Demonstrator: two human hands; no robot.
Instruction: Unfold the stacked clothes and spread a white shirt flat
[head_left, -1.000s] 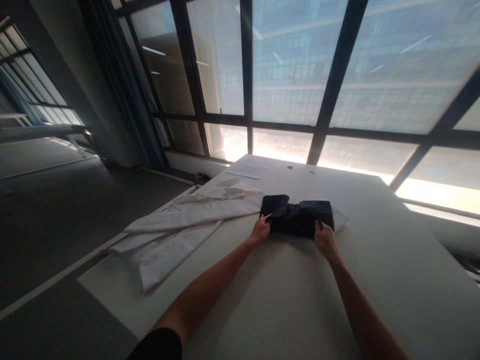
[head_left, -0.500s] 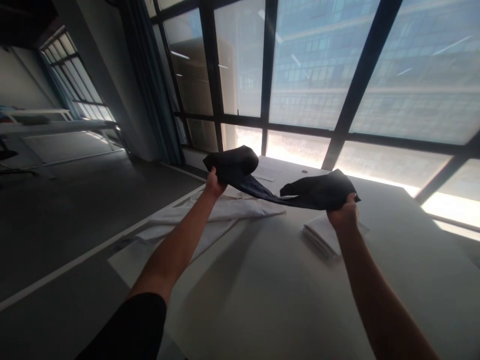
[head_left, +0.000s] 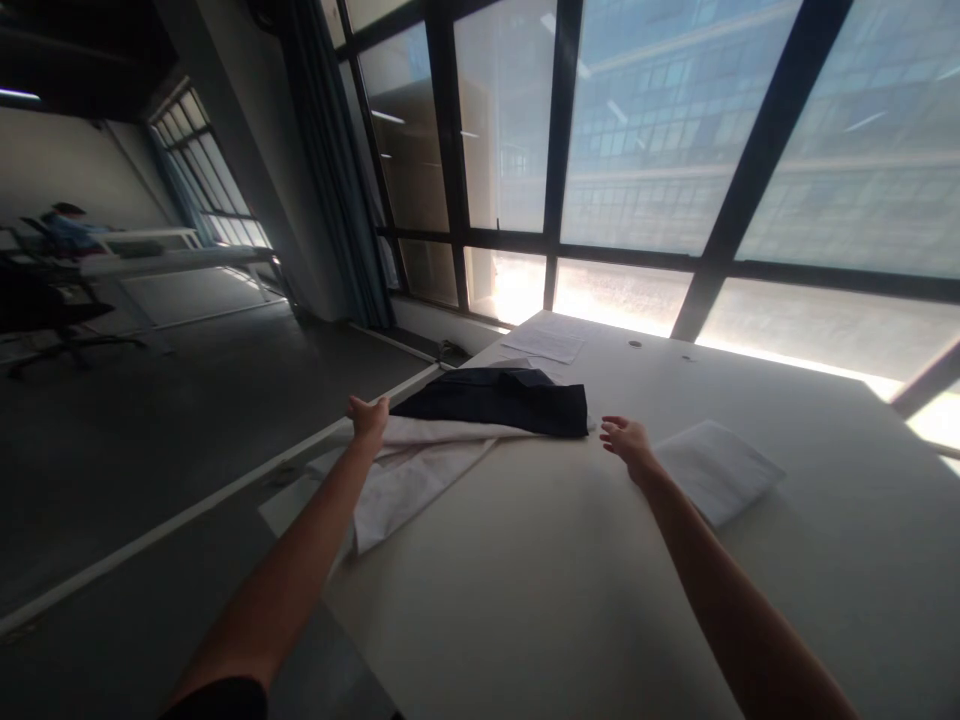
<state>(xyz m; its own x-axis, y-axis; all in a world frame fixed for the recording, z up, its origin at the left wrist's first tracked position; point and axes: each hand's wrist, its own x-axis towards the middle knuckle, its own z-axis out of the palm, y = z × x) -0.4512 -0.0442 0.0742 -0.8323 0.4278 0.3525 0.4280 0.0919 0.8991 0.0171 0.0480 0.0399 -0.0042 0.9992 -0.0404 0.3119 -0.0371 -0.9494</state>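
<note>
A dark navy piece of cloth (head_left: 495, 402), possibly a garment, lies spread over rumpled white cloth (head_left: 420, 470) on the white table. My left hand (head_left: 367, 420) is at the dark cloth's left end, fingers apart and holding nothing. Just past its right end hovers my right hand (head_left: 628, 442), empty, with the fingers spread. Beside my right hand lies a folded stack of white cloth (head_left: 716, 468), its near-left part hidden by my forearm.
The white table (head_left: 540, 580) stands by a large framed window (head_left: 630, 130). Sheets of paper (head_left: 551, 340) lie at its far end. A curtain (head_left: 337, 170) hangs by a pillar. In the far left, a person (head_left: 71, 228) sits near another table (head_left: 150, 262) and an office chair (head_left: 52, 310).
The dark cloth has come down from between my hands onto the white cloth, and both hands have let go. My view has shifted slightly left.
</note>
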